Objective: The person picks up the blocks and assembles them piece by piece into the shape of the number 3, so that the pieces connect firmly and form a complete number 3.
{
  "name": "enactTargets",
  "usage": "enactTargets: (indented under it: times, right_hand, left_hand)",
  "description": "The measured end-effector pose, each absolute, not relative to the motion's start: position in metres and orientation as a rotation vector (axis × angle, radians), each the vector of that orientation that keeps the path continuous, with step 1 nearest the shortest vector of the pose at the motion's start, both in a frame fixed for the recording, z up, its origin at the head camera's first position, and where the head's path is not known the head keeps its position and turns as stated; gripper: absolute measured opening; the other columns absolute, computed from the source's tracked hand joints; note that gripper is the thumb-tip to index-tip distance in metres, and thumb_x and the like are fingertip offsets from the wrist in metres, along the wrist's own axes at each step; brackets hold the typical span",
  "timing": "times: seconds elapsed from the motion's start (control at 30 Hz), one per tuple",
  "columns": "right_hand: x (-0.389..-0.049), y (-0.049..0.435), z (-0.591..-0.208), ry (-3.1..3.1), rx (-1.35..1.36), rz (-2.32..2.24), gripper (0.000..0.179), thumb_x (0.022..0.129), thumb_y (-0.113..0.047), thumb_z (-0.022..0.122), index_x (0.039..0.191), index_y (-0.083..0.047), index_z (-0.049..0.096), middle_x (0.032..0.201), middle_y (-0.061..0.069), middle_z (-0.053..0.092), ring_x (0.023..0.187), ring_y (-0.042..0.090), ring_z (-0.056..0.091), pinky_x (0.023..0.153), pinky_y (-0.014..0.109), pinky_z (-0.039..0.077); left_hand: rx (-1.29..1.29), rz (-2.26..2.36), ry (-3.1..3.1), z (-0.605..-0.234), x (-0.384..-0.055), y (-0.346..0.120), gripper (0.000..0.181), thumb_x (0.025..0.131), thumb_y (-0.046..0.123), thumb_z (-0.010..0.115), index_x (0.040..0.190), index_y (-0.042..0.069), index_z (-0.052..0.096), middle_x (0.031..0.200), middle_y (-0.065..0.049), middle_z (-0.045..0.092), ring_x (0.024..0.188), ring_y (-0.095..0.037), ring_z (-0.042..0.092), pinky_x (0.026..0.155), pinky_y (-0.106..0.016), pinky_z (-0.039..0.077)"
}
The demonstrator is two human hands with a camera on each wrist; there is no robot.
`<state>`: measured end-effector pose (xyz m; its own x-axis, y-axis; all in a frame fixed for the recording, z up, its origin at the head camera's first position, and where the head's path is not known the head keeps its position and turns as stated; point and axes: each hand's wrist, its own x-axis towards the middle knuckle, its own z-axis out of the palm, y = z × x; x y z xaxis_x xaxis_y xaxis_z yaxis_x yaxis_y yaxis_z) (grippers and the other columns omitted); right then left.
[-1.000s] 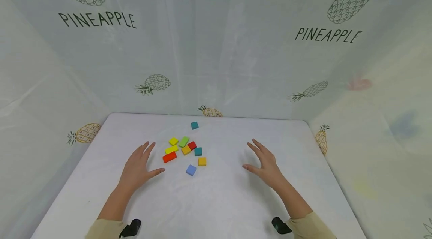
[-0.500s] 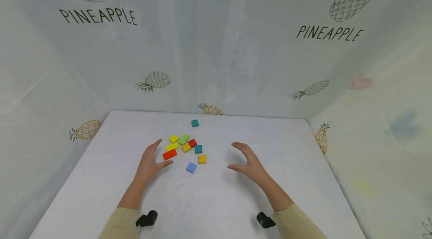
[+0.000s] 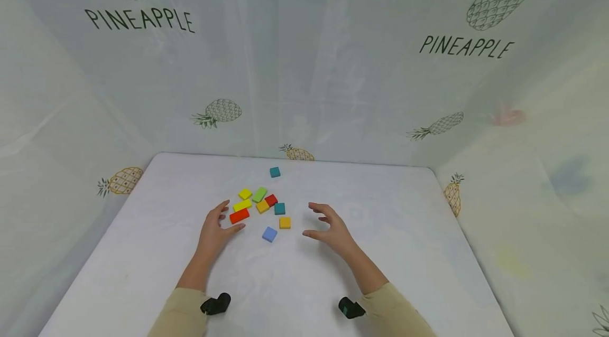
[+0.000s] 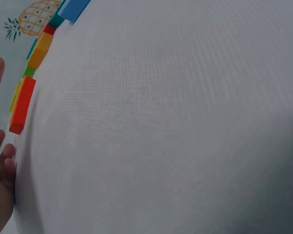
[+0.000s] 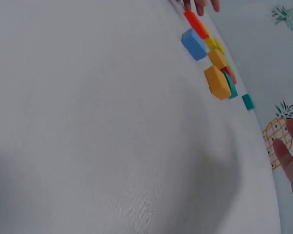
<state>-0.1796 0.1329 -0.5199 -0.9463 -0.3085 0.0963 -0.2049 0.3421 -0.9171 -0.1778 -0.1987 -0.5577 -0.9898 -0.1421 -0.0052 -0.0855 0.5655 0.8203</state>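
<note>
My left hand [image 3: 212, 230] is spread beside a red-orange block [image 3: 239, 216], its thumb and fingers on either side of the block's left end with a gap between. To the right of the blocks, my right hand [image 3: 332, 228] hovers with thumb and fingers apart and nothing between them. Nearest to it are an orange block [image 3: 285, 223] and a teal block [image 3: 279, 208]. A blue block [image 3: 269, 234] lies at the front of the group. Behind the red-orange block are a long yellow block [image 3: 242, 205], a smaller yellow one, a green block [image 3: 259, 195], another orange block and a red block [image 3: 271, 200].
A second teal block [image 3: 275, 172] lies apart near the back edge of the white table [image 3: 380, 194]. A pineapple-print curtain [image 3: 304, 62] hangs behind and at both sides. Each forearm carries a black wrist device [image 3: 216, 303].
Both hands have moved inward: the left one rightward to the red-orange block, the right one leftward toward the group. Their fingers are a little more bent. The blocks stay in place.
</note>
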Motion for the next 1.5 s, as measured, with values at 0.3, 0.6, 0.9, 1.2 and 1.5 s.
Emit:
enactTargets:
  times: [0.3,0.6,0.9,1.2,1.5]
  right_hand:
    - [-0.179,0.118,-0.522,2.486,-0.468,-1.691,0.063,0.079,-0.009,0.082,0.135,-0.021,0.056,0.135,-0.002,0.054,0.125,0.022,0.046,0.103,0.046,0.039]
    - [-0.175,0.110,-0.528,2.436,-0.424,-1.692,0.056,0.082,-0.010,0.079,0.133,-0.009,0.057,0.131,0.003,0.057,0.123,0.028,0.048,0.104,0.051,0.038]
    - [-0.169,0.106,-0.534,2.417,-0.407,-1.712,0.052,0.083,-0.011,0.078,0.131,-0.005,0.059,0.127,0.004,0.060,0.119,0.029,0.051,0.102,0.051,0.039]
    - [-0.165,0.104,-0.528,2.397,-0.377,-1.743,0.050,0.084,-0.006,0.077,0.130,-0.003,0.059,0.126,0.007,0.060,0.117,0.030,0.051,0.103,0.051,0.038]
    - [-0.162,0.102,-0.505,2.393,-0.396,-1.758,0.048,0.083,-0.006,0.077,0.128,-0.002,0.060,0.125,0.015,0.061,0.115,0.037,0.052,0.102,0.055,0.038]
  left_hand:
    - [0.262,-1.360,-2.738,-0.568,-0.177,-0.203,0.057,0.083,0.018,0.079,0.132,0.002,0.056,0.115,-0.016,0.055,0.105,-0.030,0.049,0.095,-0.044,0.042]
    - [0.301,-1.269,-2.738,-0.567,-0.178,-0.203,0.042,0.085,0.013,0.077,0.122,0.000,0.063,0.106,-0.014,0.061,0.097,-0.029,0.052,0.087,-0.042,0.045]
    - [0.341,-1.278,-2.685,-0.571,-0.179,-0.200,0.034,0.087,0.007,0.073,0.119,-0.002,0.065,0.106,-0.016,0.062,0.096,-0.030,0.053,0.089,-0.043,0.045]
    - [0.382,-1.324,-2.652,-0.573,-0.179,-0.199,0.032,0.088,0.005,0.072,0.118,-0.001,0.066,0.105,-0.015,0.064,0.095,-0.028,0.054,0.087,-0.042,0.046]
    - [0.387,-1.349,-2.698,-0.569,-0.179,-0.198,0.032,0.088,0.011,0.072,0.119,0.001,0.067,0.103,-0.012,0.065,0.090,-0.026,0.051,0.078,-0.036,0.044]
